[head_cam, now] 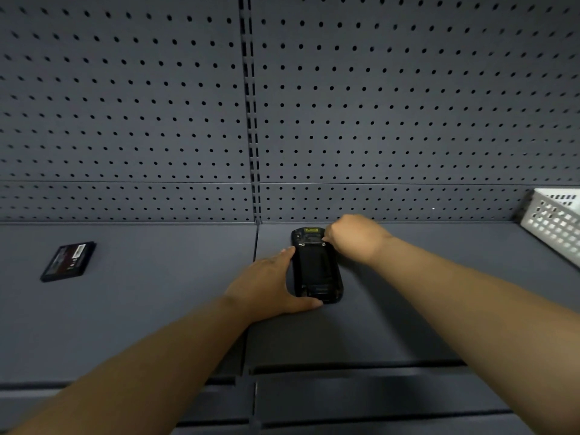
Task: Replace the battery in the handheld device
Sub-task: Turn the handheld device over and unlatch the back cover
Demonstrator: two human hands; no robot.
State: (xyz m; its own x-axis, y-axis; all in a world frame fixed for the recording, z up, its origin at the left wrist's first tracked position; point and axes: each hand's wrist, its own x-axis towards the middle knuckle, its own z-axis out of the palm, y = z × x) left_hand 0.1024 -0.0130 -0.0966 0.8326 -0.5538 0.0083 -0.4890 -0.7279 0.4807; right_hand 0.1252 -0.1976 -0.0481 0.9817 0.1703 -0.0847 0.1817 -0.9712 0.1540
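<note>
Fingers (328, 237) of the right hand (354, 237) are curling together at the far right corner of the handheld device (317, 266), seemingly working a latch there; whether they are pinching anything, I cannot tell. The left hand (270, 285) is bracing the device's near left side, thumb wrapping its near end and fingers lying along its edge, clamped on the body. The device is lying back-up on the grey shelf (157, 309), in front of the pegboard (125, 105). A battery (68, 261) is resting well apart to the left, untouched. A white basket (555, 221) is sitting at far right. Judging by this, the swap is only starting: opening, exchanging and closing remain.
</note>
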